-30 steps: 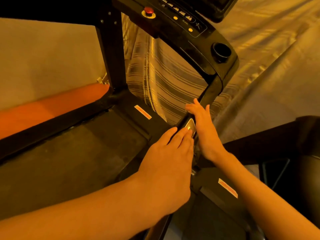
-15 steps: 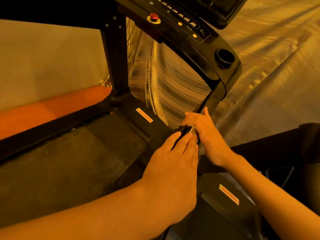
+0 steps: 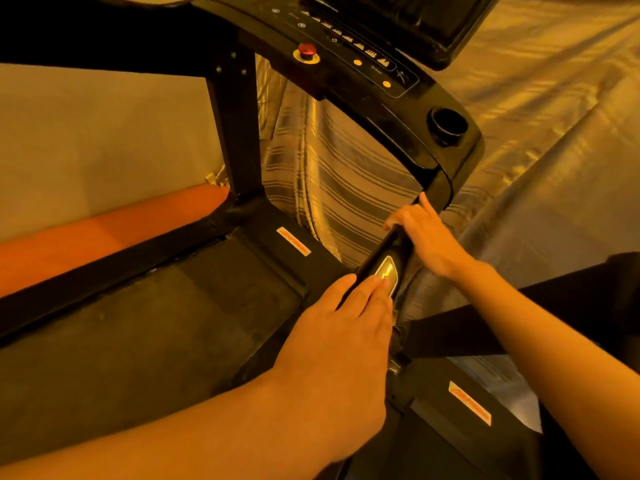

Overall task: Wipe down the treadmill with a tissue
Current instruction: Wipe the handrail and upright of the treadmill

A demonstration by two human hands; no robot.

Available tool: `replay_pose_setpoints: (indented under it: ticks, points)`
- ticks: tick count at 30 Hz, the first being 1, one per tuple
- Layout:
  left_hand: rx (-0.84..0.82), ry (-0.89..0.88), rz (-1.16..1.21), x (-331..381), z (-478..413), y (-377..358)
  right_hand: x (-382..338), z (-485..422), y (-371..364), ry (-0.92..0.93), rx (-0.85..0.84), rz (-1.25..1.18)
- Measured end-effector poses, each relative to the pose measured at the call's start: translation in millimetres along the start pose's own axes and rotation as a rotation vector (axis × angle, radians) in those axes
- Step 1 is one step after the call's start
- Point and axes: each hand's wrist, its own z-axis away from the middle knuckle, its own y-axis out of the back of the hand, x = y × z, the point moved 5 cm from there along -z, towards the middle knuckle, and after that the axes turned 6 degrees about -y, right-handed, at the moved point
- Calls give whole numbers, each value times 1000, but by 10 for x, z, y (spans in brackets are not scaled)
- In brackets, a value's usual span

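The left hand is being laid flat along the handrail, its fingers straight and held together, with the fingertips resting at the edge of the shiny sensor plate set into the rail; nothing is being gripped by it. Just beyond the plate, the right hand is being spread palm-down over the same rail, its fingers extended, slightly apart and pointed up toward the console, with no curl round the rail being shown. The tissue is not being seen in either hand. It may be being pressed under the right palm, but that cannot be told. The placing is being read as follows, as a judgement only: the lower stretch of the rail is being steadied by the left hand so that the upper stretch can be rubbed by the right. The rail being worked on is lying on the person's right side of the treadmill. Its long axis is being carried on a slant from the lower middle of the view up and to the right, where it is being met by the console arm just below the cup holder. The red stop button is being shown further left on the console. The belt is being stretched from the motor hood toward the lower left, and the frame is being backed by a striped curtain.
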Motion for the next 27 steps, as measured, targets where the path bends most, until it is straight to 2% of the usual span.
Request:
replay_pose_setpoints:
  ticks: [2, 4, 7, 9, 11, 13, 17, 20, 22, 25, 27]
  points:
    - [-7, 3, -1, 3, 1, 4, -103, -8, 51, -72, 82, -6]
    - [-2, 10, 13, -1, -12, -1, -517, 209, 66, -59, 179, -93]
    - [5, 10, 34, -18, -34, -17, -984, 617, -58, 60, 136, -292]
    - [-4, 4, 33, -12, -36, -11, -788, 590, -98, 66, 144, -263]
    - [-14, 4, 26, -9, -11, -3, -343, 366, -145, -46, 140, -241]
    - [-4, 13, 25, 3, 8, 11, -62, 230, -155, -187, 207, -303]
    - [-20, 37, -9, 14, -23, 48, -624, 611, -248, -243, 374, -453]
    - [-39, 38, -34, 2, -69, 29, -938, 869, -372, -181, 381, -539]
    - [-28, 43, -56, 8, -60, 32, -633, 679, -362, -215, 376, -505]
    - [-60, 60, -68, 22, -32, 17, 135, 198, -372, -389, 306, -504]
    - [-80, 61, -67, 33, -19, 27, 171, 148, -406, -437, 330, -497]
